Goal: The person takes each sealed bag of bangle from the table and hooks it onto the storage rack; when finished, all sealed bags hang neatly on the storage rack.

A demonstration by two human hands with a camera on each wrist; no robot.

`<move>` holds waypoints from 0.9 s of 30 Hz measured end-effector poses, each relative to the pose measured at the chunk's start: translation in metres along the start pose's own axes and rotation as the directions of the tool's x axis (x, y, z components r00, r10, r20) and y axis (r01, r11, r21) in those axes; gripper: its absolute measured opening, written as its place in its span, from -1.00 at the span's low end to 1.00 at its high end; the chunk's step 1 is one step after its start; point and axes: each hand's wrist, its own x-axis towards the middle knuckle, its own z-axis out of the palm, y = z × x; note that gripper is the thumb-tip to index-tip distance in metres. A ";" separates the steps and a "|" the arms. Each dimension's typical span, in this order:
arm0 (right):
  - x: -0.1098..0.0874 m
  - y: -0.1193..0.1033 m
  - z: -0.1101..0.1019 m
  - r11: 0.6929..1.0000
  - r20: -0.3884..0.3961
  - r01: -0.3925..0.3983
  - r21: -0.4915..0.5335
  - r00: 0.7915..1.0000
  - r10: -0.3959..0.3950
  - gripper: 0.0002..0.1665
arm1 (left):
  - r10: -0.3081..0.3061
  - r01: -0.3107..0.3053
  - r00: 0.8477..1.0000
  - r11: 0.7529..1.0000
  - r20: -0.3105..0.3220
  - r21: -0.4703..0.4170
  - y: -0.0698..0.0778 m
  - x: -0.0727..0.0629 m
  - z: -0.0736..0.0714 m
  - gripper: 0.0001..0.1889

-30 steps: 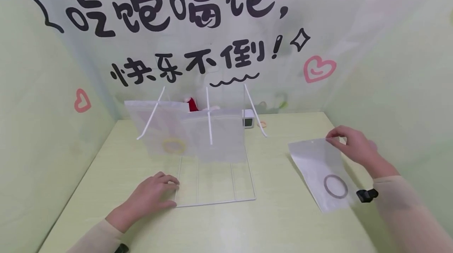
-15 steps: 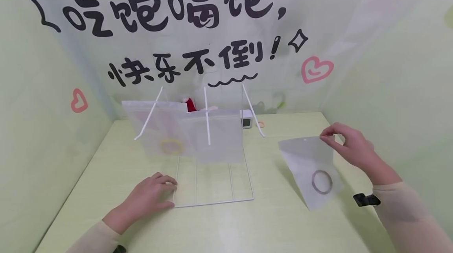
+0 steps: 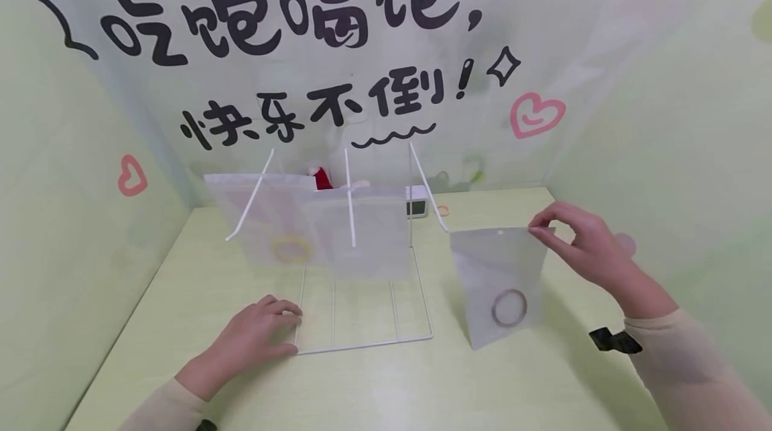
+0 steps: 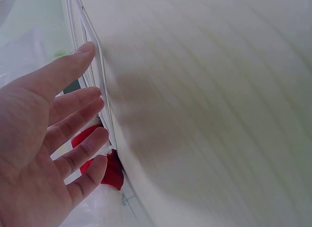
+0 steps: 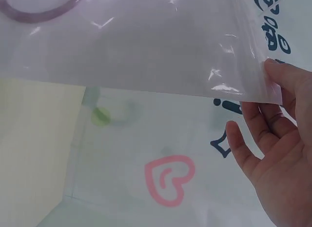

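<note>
My right hand (image 3: 585,243) pinches the top corner of a translucent plastic pouch (image 3: 500,257), which hangs to the right of a white wire rack (image 3: 364,346). A brownish ring (image 3: 509,308) shows in the pouch's lower part. In the right wrist view, thumb and fingers grip the edge of the pouch (image 5: 146,56). My left hand (image 3: 250,330) touches the left side of the rack's base, its fingers loosely spread along the wire in the left wrist view. Two similar pouches hang on the rack: the left one (image 3: 289,210) contains a yellow ring (image 3: 292,250); beside it is another pouch (image 3: 380,233).
The rack's right prong (image 3: 428,186) points forward with no pouch on it. Behind the rack stand a small white device with a dark screen (image 3: 416,206) and a red item (image 3: 322,179). A printed backdrop (image 3: 386,35) rises behind the pale table (image 3: 386,394).
My right hand has moved left with the pouch, bringing it closer to the rack's right side; the pouch now hangs more upright. The left hand stays at the rack's base.
</note>
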 end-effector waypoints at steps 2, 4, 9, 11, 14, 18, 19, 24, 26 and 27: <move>0.002 -0.004 0.001 1.000 0.001 0.021 0.006 1.000 -0.021 -0.57 | 0.002 -0.002 1.000 1.000 -0.003 -0.002 0.000 0.000 0.000 -0.54; 0.004 -0.009 0.002 0.999 0.001 0.036 0.016 0.999 -0.036 -0.56 | 0.004 -0.004 1.000 1.000 -0.008 -0.002 0.001 0.000 0.000 -0.54; 0.009 -0.021 0.003 0.997 -0.006 0.061 0.052 0.998 -0.061 -0.54 | 0.003 -0.003 1.000 1.000 -0.021 -0.010 0.001 0.000 0.001 -0.55; 0.011 -0.026 0.004 0.994 -0.018 0.086 0.071 0.996 -0.085 -0.53 | 0.001 -0.002 1.000 1.000 -0.022 -0.011 0.001 0.000 0.001 -0.55; 0.014 -0.035 0.006 0.985 -0.040 0.138 0.104 0.990 -0.135 -0.51 | 0.001 -0.001 1.000 1.000 -0.010 -0.014 0.002 0.000 -0.001 -0.55; 0.019 -0.049 0.008 0.969 -0.065 0.199 0.145 0.979 -0.192 -0.53 | -0.002 0.002 1.000 1.000 0.008 -0.016 0.003 0.000 -0.001 -0.55; 0.020 -0.052 0.009 0.966 -0.070 0.210 0.154 0.977 -0.201 -0.54 | -0.002 0.002 1.000 1.000 0.006 -0.014 0.003 0.000 -0.001 -0.55; 0.028 -0.068 0.011 0.955 -0.079 0.245 0.169 0.969 -0.235 -0.63 | -0.009 0.009 1.000 1.000 -0.001 -0.001 0.003 0.001 0.000 -0.54; 0.032 -0.073 0.012 0.952 -0.082 0.257 0.165 0.966 -0.246 -0.68 | -0.011 0.011 1.000 1.000 0.004 0.002 0.002 0.001 0.000 -0.54; 0.033 -0.074 0.012 0.951 -0.083 0.262 0.162 0.964 -0.251 -0.71 | -0.011 0.011 1.000 1.000 0.006 0.003 0.002 0.001 0.000 -0.54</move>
